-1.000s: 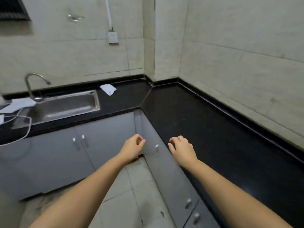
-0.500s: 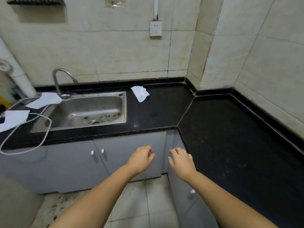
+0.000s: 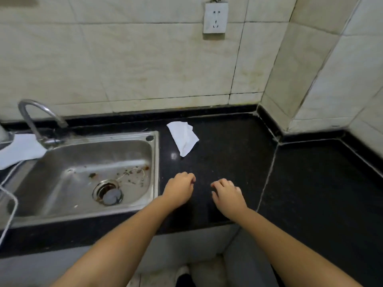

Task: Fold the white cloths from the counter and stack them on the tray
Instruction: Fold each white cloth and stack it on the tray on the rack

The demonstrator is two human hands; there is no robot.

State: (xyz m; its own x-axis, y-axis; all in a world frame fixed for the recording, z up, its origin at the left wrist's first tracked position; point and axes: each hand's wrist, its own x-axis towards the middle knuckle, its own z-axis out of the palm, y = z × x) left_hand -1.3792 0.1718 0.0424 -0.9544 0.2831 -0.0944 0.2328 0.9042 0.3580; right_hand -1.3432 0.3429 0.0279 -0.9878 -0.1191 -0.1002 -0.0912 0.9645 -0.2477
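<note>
A crumpled white cloth [image 3: 183,138] lies on the black counter [image 3: 228,162] just right of the sink, near the back wall. A second white cloth [image 3: 20,150] lies at the far left beside the tap. My left hand [image 3: 179,189] hovers over the counter below the crumpled cloth, fingers curled in, holding nothing. My right hand [image 3: 228,193] is beside it, fingers bent and slightly apart, also holding nothing. Both hands are well short of the cloth. No tray is in view.
A steel sink [image 3: 83,179] with a curved tap [image 3: 35,117] fills the left. A white cord [image 3: 10,204] loops over its left edge. The counter turns a corner at right [image 3: 321,183]. A wall socket [image 3: 214,17] hangs above. Grey cabinets lie below.
The view has swung left and closer to the sink counter. Both hands have moved from in front of the cabinets to above the counter, nearer the crumpled cloth.
</note>
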